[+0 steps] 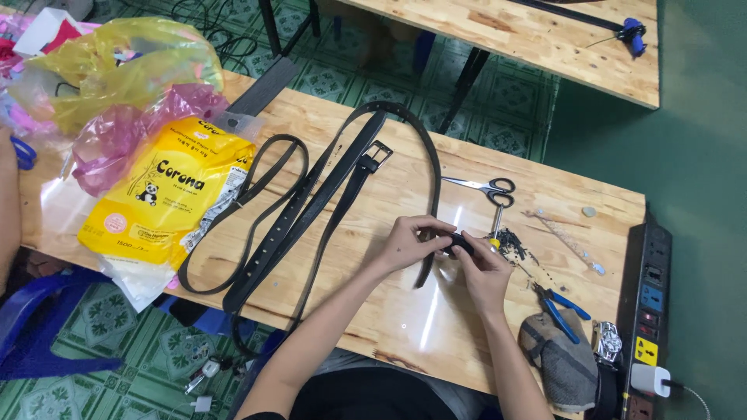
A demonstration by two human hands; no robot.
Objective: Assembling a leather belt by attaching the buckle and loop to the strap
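My left hand (411,243) and my right hand (484,268) meet over the wooden table (389,311), both pinching the end of a black belt (433,167) that arcs away toward the table's far edge. The small dark belt end (461,243) sits between my fingertips. A second black belt (296,222) with a metal buckle (379,154) lies stretched out to the left of my hands, its loops trailing off the near edge.
Scissors (486,187), a screwdriver (496,227) and a pile of small dark screws (511,243) lie just right of my hands. Blue-handled pliers (562,305) rest on a grey pouch (564,362). A power strip (650,311) lines the right edge. A yellow package (163,194) and plastic bags (117,70) sit left.
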